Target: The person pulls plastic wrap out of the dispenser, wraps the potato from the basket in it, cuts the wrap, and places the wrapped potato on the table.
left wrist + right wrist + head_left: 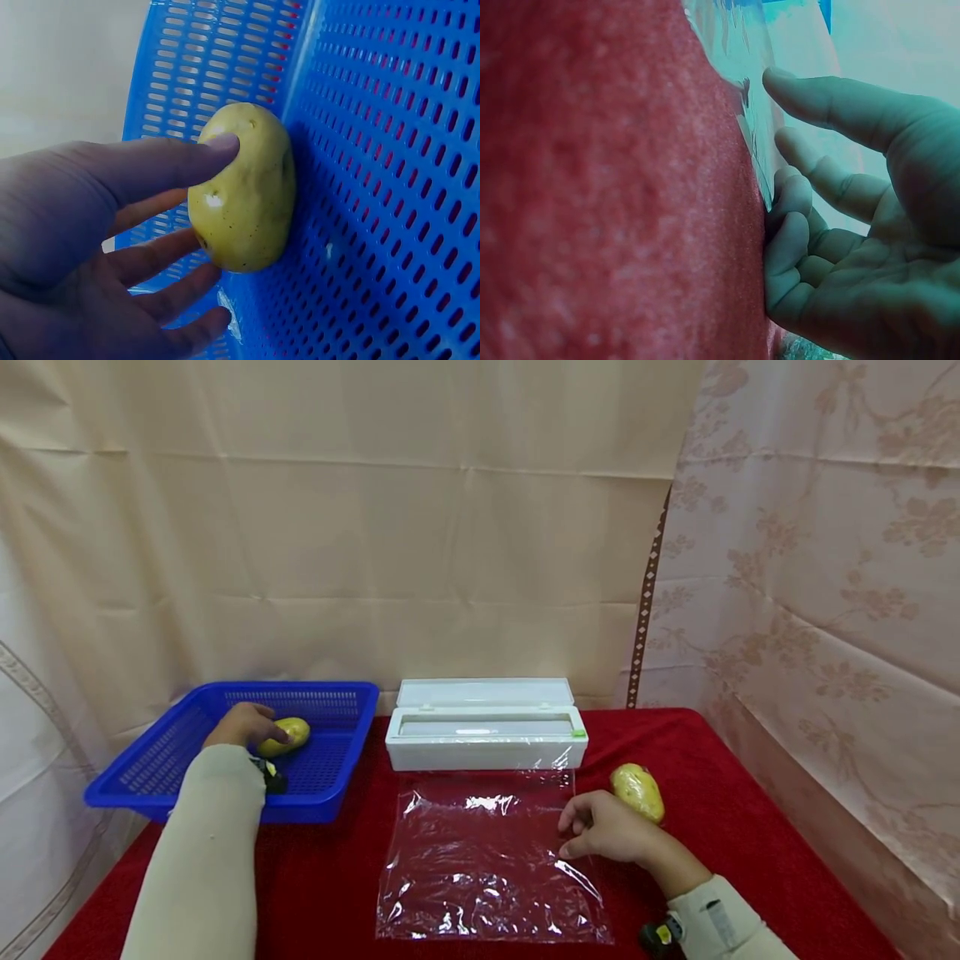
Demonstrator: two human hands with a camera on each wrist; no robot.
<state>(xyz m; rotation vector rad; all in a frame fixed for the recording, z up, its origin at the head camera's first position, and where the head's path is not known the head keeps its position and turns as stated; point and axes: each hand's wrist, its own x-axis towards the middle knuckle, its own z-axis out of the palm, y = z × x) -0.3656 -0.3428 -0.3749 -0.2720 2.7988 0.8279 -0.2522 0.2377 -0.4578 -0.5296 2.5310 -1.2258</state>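
In the blue basket (352, 735) at the left, my left hand (243, 725) is at an unwrapped yellow potato (294, 735). The left wrist view shows the thumb across the potato (251, 202) and the fingers at its other side. A sheet of clear plastic film (480, 860) lies spread on the red cloth, running out from a white film dispenser box (487, 756). My right hand (611, 831) rests at the film's right edge, fingers loosely bent, thumb apart and nothing gripped. Just behind it lies a second potato (637, 792) wrapped in film.
The dispenser's lid (483, 692) stands raised at the back, with a green tab (578, 733) at the box's right end. Red cloth (750, 860) covers the table. Beige curtain (450, 543) hangs behind, and a floral curtain (840, 610) on the right.
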